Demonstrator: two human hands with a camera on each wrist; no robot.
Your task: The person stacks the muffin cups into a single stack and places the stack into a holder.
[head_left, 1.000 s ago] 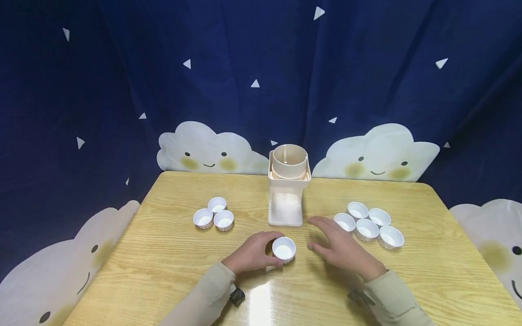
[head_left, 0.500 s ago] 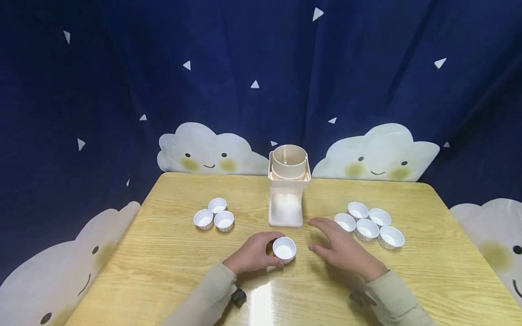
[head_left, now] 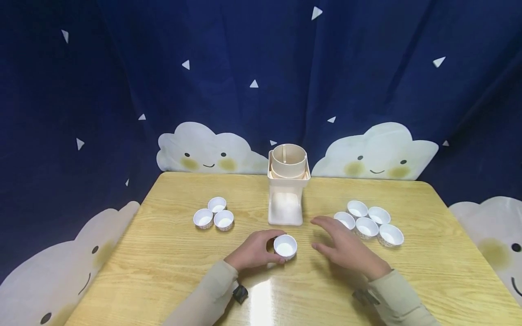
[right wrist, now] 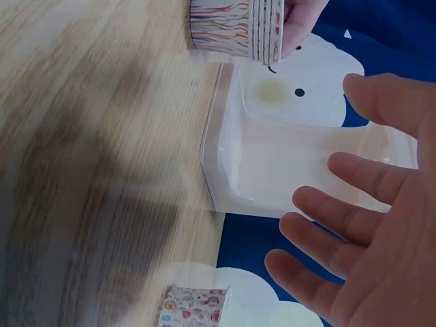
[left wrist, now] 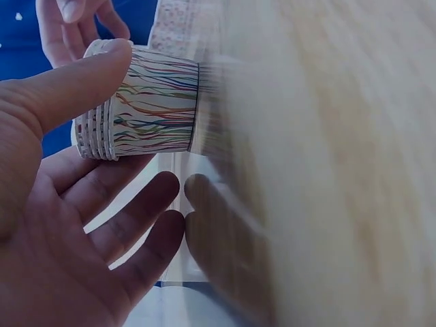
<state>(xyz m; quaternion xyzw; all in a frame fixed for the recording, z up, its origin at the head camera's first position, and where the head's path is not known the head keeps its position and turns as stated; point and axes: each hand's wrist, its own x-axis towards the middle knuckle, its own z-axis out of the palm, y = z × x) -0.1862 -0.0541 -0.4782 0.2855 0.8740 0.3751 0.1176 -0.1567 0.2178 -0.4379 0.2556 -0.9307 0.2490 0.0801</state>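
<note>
My left hand [head_left: 258, 249] pinches a small stack of paper baking cups [head_left: 285, 247] between thumb and fingers, in front of the dispenser. In the left wrist view the stack [left wrist: 157, 102] shows several nested rims and an outer cup with wavy coloured stripes; its base is right at the table top. My right hand [head_left: 346, 246] hovers to the right of the stack, fingers apart and holding nothing. Beyond both hands stands a cream plastic dispenser [head_left: 285, 199] with a round tube on top and an open bay below, also filling the middle of the right wrist view.
Three white paper cups [head_left: 224, 220] sit in a cluster at the left. Several more cups [head_left: 367, 227] form a group at the right, close to my right hand. The wooden table [head_left: 163, 271] ends at a dark blue curtain [head_left: 228, 90] with clouds.
Both hands have shifted very slightly to the right, the left still gripping the stack of baking cups. The dispenser and the cup groups stay where they were.
</note>
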